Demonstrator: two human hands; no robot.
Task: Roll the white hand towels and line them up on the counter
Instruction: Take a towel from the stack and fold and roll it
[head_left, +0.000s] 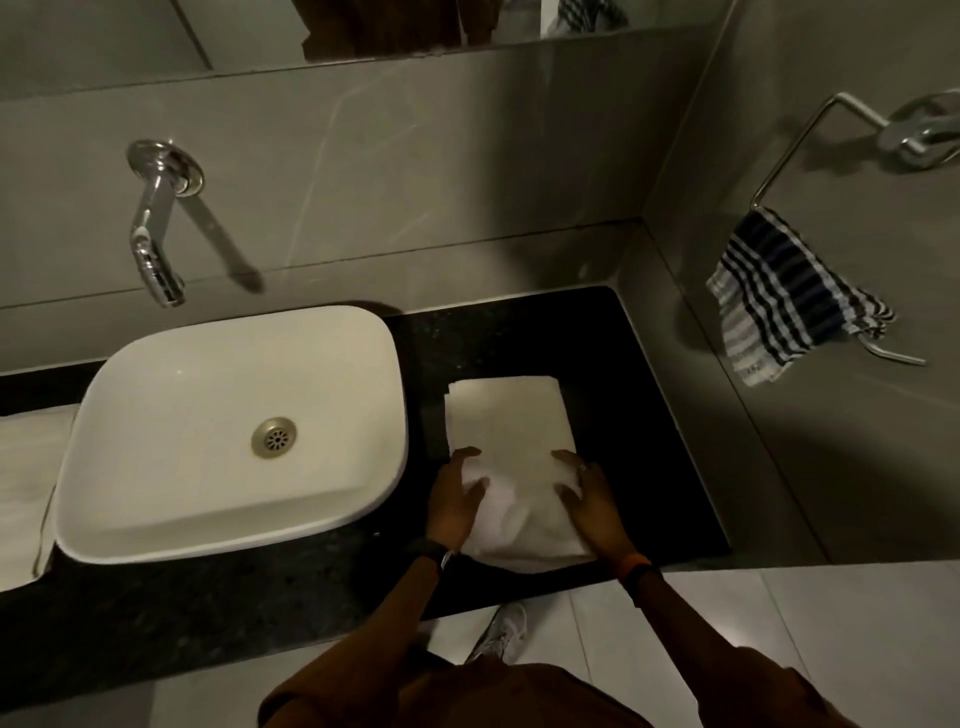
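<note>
A white hand towel (506, 421) lies folded lengthwise on the black counter (649, 415), to the right of the basin. Its near end is curled up into a loose roll. My left hand (457, 493) grips the left side of that roll and my right hand (584, 491) grips the right side, fingers pressed onto the cloth. The far half of the towel is still flat. More white towel cloth (26, 483) lies on the counter at the far left, partly cut off by the frame.
A white basin (156, 395) sits on the counter's middle, with a chrome wall tap (156, 244) above it. A striped blue cloth (789, 301) hangs from a ring on the right wall. The counter's front edge runs just below my wrists.
</note>
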